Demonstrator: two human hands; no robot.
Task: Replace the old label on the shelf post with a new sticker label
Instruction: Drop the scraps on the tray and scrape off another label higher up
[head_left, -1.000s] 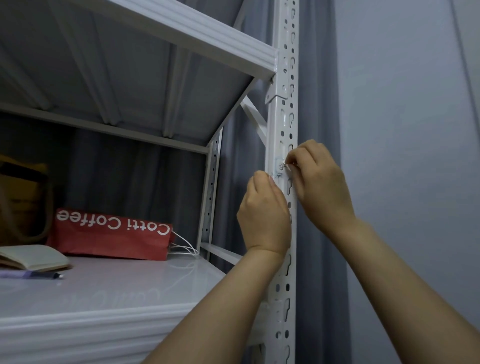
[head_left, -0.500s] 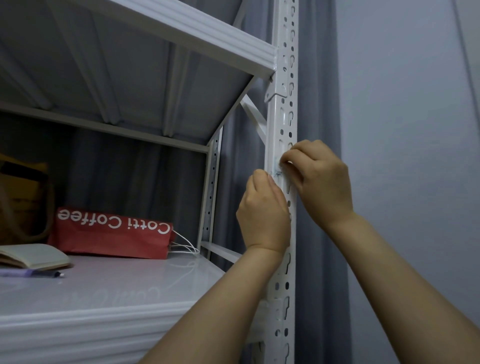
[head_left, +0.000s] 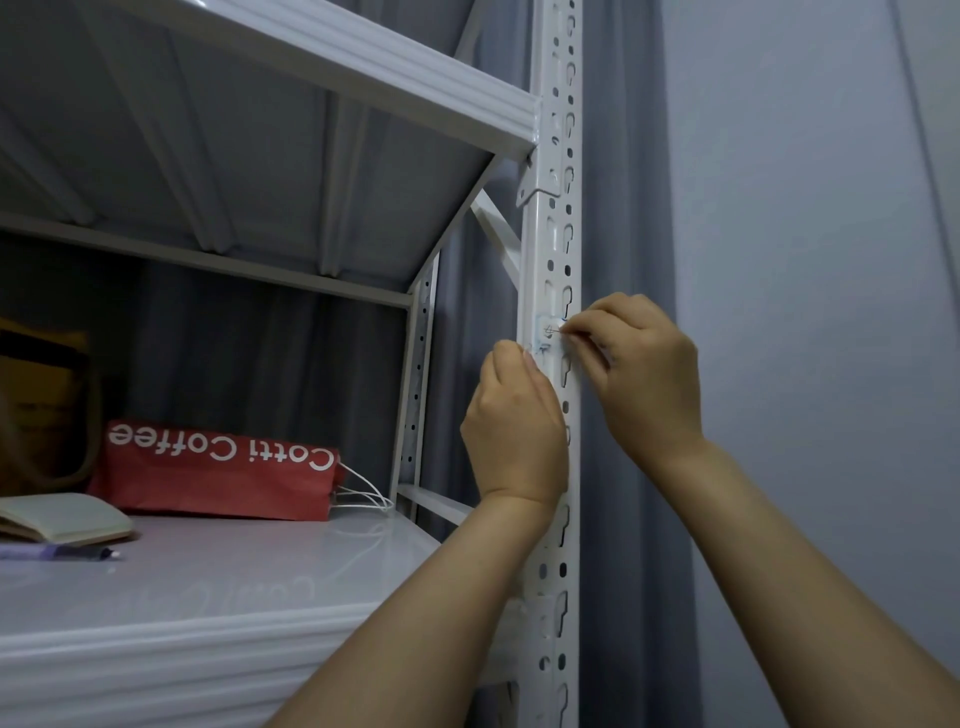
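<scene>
Old label on the shelf post is pinched by right hand fingers; left hand fingers curl round the post.

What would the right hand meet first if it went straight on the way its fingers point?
The label on the post: the right hand points left at it, and its fingers seem to pinch the label's edge, though depth is unclear.

Clearance at the grip on the shelf post
Room is found to its right, before the curtain; up-left it is closed by the upper shelf, below by the left hand.
</scene>
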